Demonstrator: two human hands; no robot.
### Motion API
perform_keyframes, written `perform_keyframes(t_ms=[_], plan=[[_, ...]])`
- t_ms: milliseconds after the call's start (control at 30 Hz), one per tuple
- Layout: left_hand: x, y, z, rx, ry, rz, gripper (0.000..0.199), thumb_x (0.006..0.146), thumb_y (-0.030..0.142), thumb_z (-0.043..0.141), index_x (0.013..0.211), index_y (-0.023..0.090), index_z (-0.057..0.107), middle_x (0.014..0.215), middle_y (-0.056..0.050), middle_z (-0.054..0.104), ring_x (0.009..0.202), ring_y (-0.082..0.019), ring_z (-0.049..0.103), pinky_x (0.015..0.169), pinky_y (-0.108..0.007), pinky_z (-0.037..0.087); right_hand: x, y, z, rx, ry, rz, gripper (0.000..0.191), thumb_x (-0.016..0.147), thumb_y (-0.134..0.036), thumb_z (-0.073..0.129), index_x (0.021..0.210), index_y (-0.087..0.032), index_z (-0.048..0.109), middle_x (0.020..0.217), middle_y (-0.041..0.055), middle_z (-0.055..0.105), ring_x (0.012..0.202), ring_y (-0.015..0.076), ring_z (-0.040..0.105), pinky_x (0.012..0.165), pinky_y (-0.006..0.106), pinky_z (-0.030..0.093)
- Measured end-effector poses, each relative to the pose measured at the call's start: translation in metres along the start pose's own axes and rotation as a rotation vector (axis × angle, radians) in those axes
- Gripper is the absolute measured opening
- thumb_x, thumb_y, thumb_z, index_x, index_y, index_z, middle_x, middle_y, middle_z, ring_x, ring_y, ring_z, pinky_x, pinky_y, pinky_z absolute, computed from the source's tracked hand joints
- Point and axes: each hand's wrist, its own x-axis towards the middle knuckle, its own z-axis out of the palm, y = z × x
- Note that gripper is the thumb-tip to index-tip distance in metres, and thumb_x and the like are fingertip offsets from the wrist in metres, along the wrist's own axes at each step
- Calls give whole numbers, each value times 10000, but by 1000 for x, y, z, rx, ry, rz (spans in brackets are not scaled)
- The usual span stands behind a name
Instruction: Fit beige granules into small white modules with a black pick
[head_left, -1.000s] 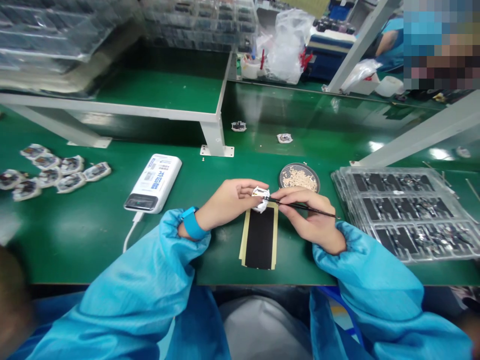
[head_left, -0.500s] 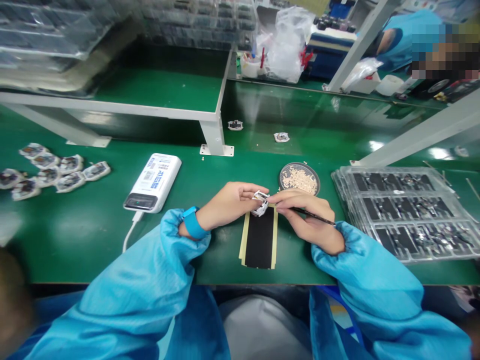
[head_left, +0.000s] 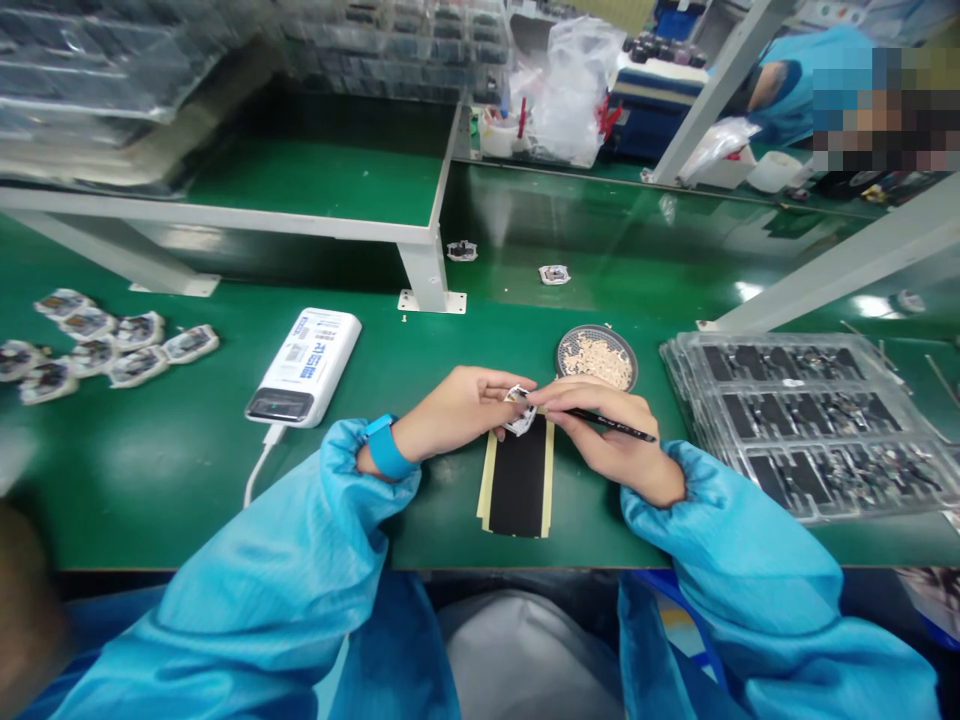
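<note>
Between the fingers of my left hand [head_left: 461, 408] is a small white plastic housing [head_left: 519, 412] with parts inside it. My right hand [head_left: 611, 430] grips thin black tweezers [head_left: 611, 425], their rear end sticking out to the right; the tip by the housing is hidden by my fingers. Both hands meet over the top end of a black pad [head_left: 519, 485] edged with yellow tape. Just behind my right hand stands a round dark dish [head_left: 634, 372] of small beige pieces [head_left: 596, 358].
White power bank [head_left: 306, 365] with a cable lies left. Several similar housings [head_left: 91, 355] sit far left; two more [head_left: 462, 250] lie behind. Stacked clear trays [head_left: 810, 425] of parts are at right. A shelf leg [head_left: 426, 275] stands behind; a co-worker's blue sleeve [head_left: 814, 75] shows beyond.
The black tweezers have turned slightly in my right hand, and more of their shaft shows. My left hand keeps the housing in nearly the same place. The view has shifted a little.
</note>
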Motion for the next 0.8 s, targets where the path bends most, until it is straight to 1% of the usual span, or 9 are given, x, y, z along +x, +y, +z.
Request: perform_keyframes(t_ms=[100, 233, 300, 400, 533, 600, 700, 767, 800], plan=[[-1, -1, 1, 3, -22, 8, 419, 795, 217, 721, 1195, 95, 695, 987, -111, 744, 767, -135, 684, 604, -199, 547, -1, 1, 2, 32, 58, 73, 156, 878, -103, 665, 980, -215, 702, 1038, 60, 752, 1002, 203, 712, 910, 419, 605], [-1, -4, 2, -15, -30, 29, 455, 796, 213, 727, 1236, 107, 676, 982, -100, 746, 778, -132, 686, 633, -209, 562, -2, 3, 7, 176, 238, 308, 51, 873, -200, 711, 915, -192, 684, 993, 59, 760, 943, 189, 732, 865, 373, 624], [0, -5, 2, -7, -30, 41, 461, 806, 228, 725, 1247, 106, 669, 975, -100, 745, 773, -130, 687, 643, -213, 567, -1, 5, 8, 261, 289, 417, 107, 863, -245, 733, 922, -177, 675, 998, 65, 762, 877, 167, 739, 806, 319, 633], [3, -8, 1, 0, -43, 53, 485, 805, 282, 742, 1248, 103, 663, 988, -108, 743, 778, -138, 691, 657, -223, 570, 2, 9, 9, 344, 313, 509, 181, 850, -297, 750, 939, -161, 670, 1018, 77, 761, 783, 133, 731, 747, 266, 627], [3, -8, 1, 52, -27, 41, 531, 778, 362, 774, 1233, 117, 651, 1078, -108, 728, 851, -156, 695, 681, -224, 574, 6, 11, 12, 360, 328, 547, 275, 826, -380, 763, 942, -150, 668, 1017, 88, 759, 790, 144, 727, 751, 284, 625], [1, -7, 2, 92, -28, 38, 530, 775, 383, 777, 1220, 133, 634, 1067, -92, 727, 855, -153, 696, 713, -228, 582, 9, 8, 9, 377, 358, 535, 316, 824, -423, 756, 960, -156, 656, 1002, 84, 757, 828, 159, 728, 762, 296, 621], [1, -4, 3, 116, -1, 54, 497, 750, 398, 801, 1116, 144, 580, 956, -74, 734, 786, -149, 702, 755, -238, 582, 8, -3, -13, 369, 447, 476, 342, 932, -497, 601, 1061, -182, 628, 933, 56, 744, 866, 163, 717, 815, 324, 605], [0, -1, 4, 95, 20, 61, 513, 724, 421, 821, 1049, 166, 516, 915, -70, 737, 798, -166, 716, 777, -244, 581, 1, -16, -42, 264, 504, 442, 369, 990, -507, 477, 1137, -201, 621, 776, 17, 683, 758, 149, 684, 775, 326, 593], [-1, 0, 5, 83, 33, 61, 533, 714, 437, 827, 1035, 178, 489, 902, -66, 738, 815, -177, 722, 773, -244, 581, -5, -24, -62, 164, 540, 433, 367, 993, -499, 465, 1147, -208, 627, 695, -3, 621, 674, 140, 644, 727, 319, 581]])
